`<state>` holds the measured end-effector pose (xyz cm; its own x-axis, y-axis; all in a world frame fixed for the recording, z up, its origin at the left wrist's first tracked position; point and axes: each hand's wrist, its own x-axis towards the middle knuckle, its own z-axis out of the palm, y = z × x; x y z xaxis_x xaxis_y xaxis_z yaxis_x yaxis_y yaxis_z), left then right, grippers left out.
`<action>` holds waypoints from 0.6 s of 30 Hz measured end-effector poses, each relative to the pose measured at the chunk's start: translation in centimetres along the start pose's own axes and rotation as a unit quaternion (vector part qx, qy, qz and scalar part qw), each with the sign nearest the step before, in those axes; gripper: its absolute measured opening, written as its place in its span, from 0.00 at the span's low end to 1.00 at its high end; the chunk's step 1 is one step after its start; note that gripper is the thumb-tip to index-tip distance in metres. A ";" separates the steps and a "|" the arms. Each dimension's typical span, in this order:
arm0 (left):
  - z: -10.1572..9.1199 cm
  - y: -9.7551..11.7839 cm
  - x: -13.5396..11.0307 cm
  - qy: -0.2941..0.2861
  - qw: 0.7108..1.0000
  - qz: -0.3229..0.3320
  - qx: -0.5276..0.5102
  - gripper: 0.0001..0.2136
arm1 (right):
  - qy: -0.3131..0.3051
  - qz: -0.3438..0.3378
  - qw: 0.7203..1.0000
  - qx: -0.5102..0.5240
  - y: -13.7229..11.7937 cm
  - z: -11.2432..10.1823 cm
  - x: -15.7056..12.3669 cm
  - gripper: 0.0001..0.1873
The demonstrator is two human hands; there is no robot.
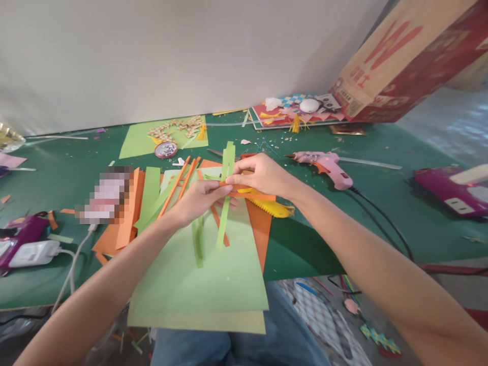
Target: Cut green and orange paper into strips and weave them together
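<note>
Over the green paper sheets, my left hand [200, 198] pinches woven paper strips between thumb and fingers. An orange paper strip [263, 195] runs sideways through the pinch, and a light green paper strip [224, 223] crosses it upright. My right hand [263, 175] is closed on the same crossing from the right, its fingertips meeting the green strip. How the strips interlace is partly hidden by my fingers. Just below my right wrist lies a yellow piece with a toothed edge [272, 207]. Loose orange strips [181, 185] rest left of my hands on light green sheets [213, 287].
A pink glue gun [326, 166] with a black cord lies at right, near a purple power strip [453, 190]. Left are a blurred phone [109, 195] on a cable and orange paper [129, 208]. Behind stand a paper bag [396, 66] and a woven craft with tassel [179, 127].
</note>
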<state>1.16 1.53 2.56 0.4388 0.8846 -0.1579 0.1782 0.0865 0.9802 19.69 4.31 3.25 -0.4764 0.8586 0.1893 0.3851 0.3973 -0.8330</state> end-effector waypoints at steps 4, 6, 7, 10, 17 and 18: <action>0.1 0.3 -0.1 -0.005 1.000 0.008 0.003 0.11 | 0.012 -0.004 1.000 -0.014 0.1 0.0 0.1 0.17; 0.1 0.3 -0.1 -0.011 1.000 0.011 0.006 0.12 | 0.016 -0.001 1.000 -0.022 0.1 0.1 0.1 0.17; 0.1 0.3 -0.1 -0.012 1.000 0.011 0.005 0.12 | 0.016 0.001 1.000 -0.026 0.1 0.2 0.1 0.17; 0.0 0.2 -0.1 -0.001 1.000 0.015 -0.002 0.12 | 0.038 -0.005 0.999 -0.020 0.2 0.5 0.1 0.14; -0.3 -0.3 0.3 0.091 0.993 0.059 -0.035 0.16 | 0.246 -0.179 0.939 -0.161 1.1 0.3 0.2 0.07; -0.4 -0.4 0.4 0.108 0.992 0.058 -0.043 0.16 | 0.252 -0.209 0.925 -0.192 1.1 0.2 0.2 0.08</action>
<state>0.91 2.03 2.17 0.2517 0.9675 -0.0228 0.0578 0.0084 0.9983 19.83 4.85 2.25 -0.2550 0.6068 0.7529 0.5488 0.7319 -0.4040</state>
